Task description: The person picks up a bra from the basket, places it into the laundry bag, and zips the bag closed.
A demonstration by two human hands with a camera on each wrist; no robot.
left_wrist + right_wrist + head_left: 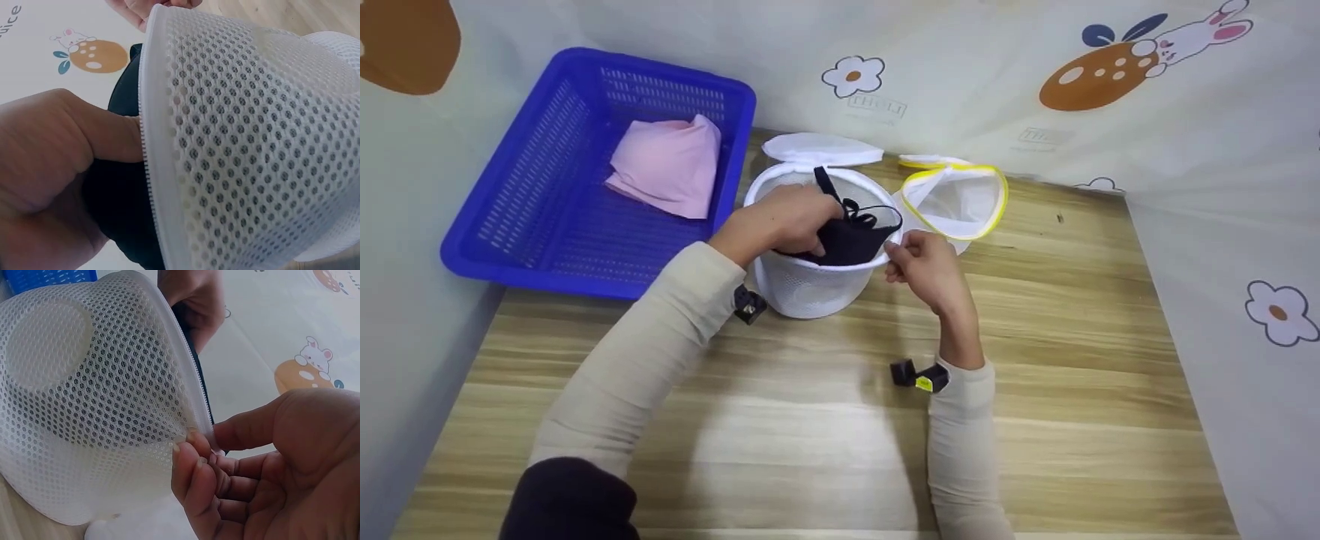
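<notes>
A white mesh laundry bag [814, 292] stands upright on the table, its round zip lid [823, 148] folded back behind the mouth. Inside the mouth is a black bra [855, 244] with thin straps and a bow, part of it above the rim. My left hand [791, 217] reaches over the near left rim and grips the bra; in the left wrist view the thumb [112, 132] presses on the black cloth just inside the zip edge. At the right side of the mouth, my right hand [926, 266] pinches the zipped rim [194, 382] between thumb and fingers.
To the left sits a blue plastic basket [472, 247] with a folded pink cloth piece [667, 165] inside. Right behind the bag lies a smaller white mesh bag with yellow trim [1001, 199], its mouth open. Printed sheeting [960, 67] walls the wooden table [1072, 375] at the back and sides.
</notes>
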